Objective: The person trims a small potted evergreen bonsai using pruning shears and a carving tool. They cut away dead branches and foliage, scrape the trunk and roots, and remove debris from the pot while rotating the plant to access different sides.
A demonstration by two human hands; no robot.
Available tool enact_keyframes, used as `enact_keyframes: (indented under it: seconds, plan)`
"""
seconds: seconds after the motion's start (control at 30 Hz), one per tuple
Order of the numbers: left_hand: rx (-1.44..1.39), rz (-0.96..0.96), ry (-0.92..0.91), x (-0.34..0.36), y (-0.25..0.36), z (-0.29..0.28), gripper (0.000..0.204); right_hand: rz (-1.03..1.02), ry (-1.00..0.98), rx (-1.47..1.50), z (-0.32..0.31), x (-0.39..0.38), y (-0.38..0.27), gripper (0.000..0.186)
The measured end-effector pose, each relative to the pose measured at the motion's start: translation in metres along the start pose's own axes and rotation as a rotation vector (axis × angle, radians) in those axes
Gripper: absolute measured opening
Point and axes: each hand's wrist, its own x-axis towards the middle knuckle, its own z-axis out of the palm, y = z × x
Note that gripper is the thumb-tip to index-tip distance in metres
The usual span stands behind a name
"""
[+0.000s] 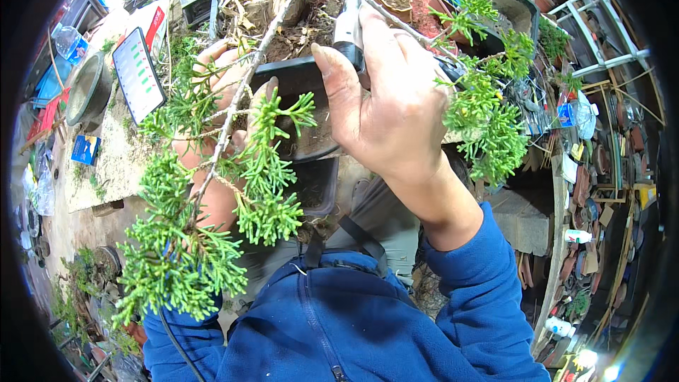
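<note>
A small juniper tree with a pale, gnarled trunk (pixel 286 0) grows in a dark rectangular pot (pixel 283 67). My right hand (pixel 396 99) grips a slim silver-and-black handheld tool (pixel 348 28), its tip up by the wood at the top of the trunk. The tool's exact kind does not show. A long bare branch (pixel 237 102) with green foliage (pixel 272 170) hangs toward me on the left. Behind it, partly covered by leaves, my left hand (pixel 226 81) is closed, fingers and thumb on either side of the branch. More foliage (pixel 488 110) droops right of my right wrist.
A phone (pixel 138 74) with a lit screen stands tilted on the worktop (pixel 106 163) at left, beside a round grey bowl (pixel 88 88) and a plastic bottle (pixel 69 44). Below the pot sits a dark tray (pixel 315 184). A pale metal frame (pixel 601 32) and stacked pots line the right.
</note>
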Motion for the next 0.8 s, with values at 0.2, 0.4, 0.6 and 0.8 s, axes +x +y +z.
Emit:
enact_keyframes:
  seconds: [0.2, 0.4, 0.6, 0.8]
  plan:
    - [0.074, -0.089, -0.027, 0.012, 0.011, 0.001, 0.034, -0.045, 0.068, -0.036, 0.000, 0.003, 0.001, 0.048]
    - [0.155, -0.130, -0.150, 0.017, 0.020, -0.003, 0.032, 0.052, -0.009, -0.004, 0.005, 0.000, -0.003, 0.050]
    - [0.105, -0.068, -0.126, 0.021, 0.021, -0.007, 0.029, 0.021, 0.052, -0.096, -0.001, -0.004, 0.004, 0.050]
    - [0.086, -0.015, -0.171, 0.019, 0.019, -0.009, 0.028, 0.019, 0.063, -0.077, -0.002, -0.006, 0.002, 0.051]
